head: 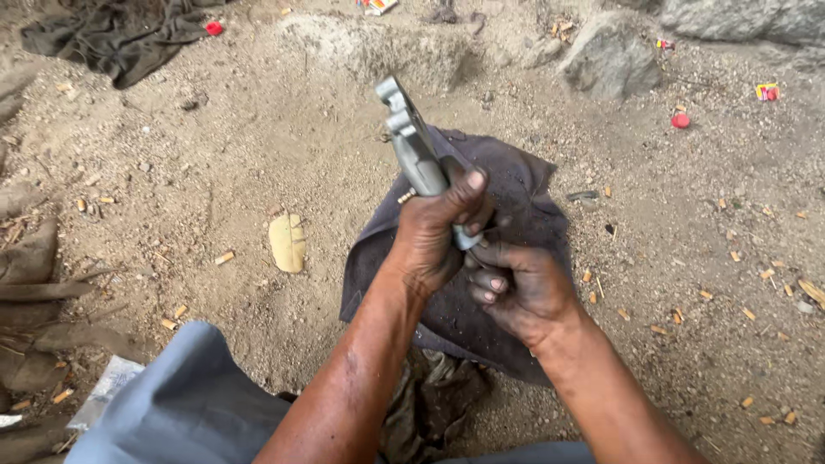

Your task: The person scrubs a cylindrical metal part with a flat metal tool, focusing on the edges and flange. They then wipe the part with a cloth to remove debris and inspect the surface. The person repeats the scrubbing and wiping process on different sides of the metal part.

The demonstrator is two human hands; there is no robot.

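While my forearms cross the lower frame, a grey trouser knee (185, 404) sits cut off at the bottom edge, and a crumpled rag (434, 395) lies half hidden between the arms. My left hand (434, 232) is closed tight round the lower end of a grey metal part (412, 142), thumb pressed on top; the part tilts up and away. My right hand (520, 288) curls shut just beneath, fingers touching the part's bottom end, which both hands cover, so I cannot make out its shape there. Under them a dark cloth (533, 206) is spread on the dirt ground (258, 155). Farther off lie a yellowish scrap (288, 242), a rock (610, 56), and another dark cloth (120, 34), cut off at the top.
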